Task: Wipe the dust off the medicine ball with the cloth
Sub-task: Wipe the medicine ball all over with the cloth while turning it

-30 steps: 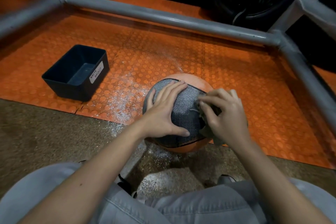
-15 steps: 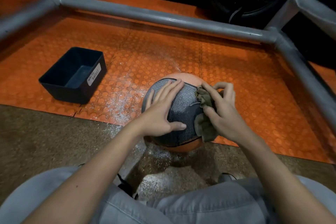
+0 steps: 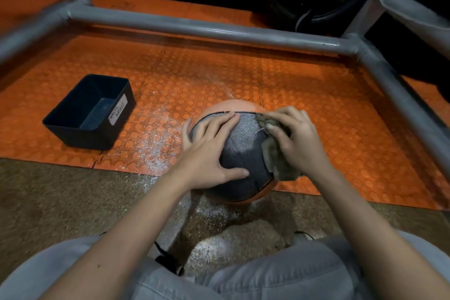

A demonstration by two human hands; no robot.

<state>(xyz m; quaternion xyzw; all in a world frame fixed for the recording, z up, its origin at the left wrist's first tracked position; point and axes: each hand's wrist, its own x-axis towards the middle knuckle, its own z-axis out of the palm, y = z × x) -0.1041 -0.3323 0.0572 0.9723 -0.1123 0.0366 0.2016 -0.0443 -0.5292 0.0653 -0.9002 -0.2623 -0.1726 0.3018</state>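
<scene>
Boxed in by grey pipe frame [image 3: 219, 31] across upper frame and down rt edge. Below that, orange studded mat [image 3: 316, 105] filling mid-frame, meeting speckled floor [image 3: 48, 190] in lower third. Risk w/ the frame: near rt side of the work, so possible elbow knock on a wide stroke.

Next, medicine ball [image 3: 246, 143], centre frame, sitting right at mat/floor edge, grey patterned panel up, orange showing at top and bottom rims. Round and prob heavy, so could roll twd lower frame or left on any slackening of the steadying press, w/ the uneven seam underneath adding to that. Underside not reachable w/o turning, so likely to get missed.

Then dark waste basket [image 3: 80, 136], left of centre, upright, well apart from ball. Too far off to catch anything falling.

Then left hand [image 3: 209, 151]: spread flat on ball's upper left, fingers straight, thumb out twd lower edge, pressing down. Covers a big patch, so any dust beneath stays put unless shifted.

Then right hand [image 3: 299, 141]: fingers curled round bunched cloth [image 3: 275, 158], pressing it to ball's upper rt. Loose tail hanging down rt side; could drag on mat and pick grit back up.

Last, white dust [image 3: 155, 146] scattered on mat left of ball, more on floor below it. Main worry: rolling ball thru that and re-soiling the wiped panel, or a loaded cloth just smearing instead of lifting.
</scene>
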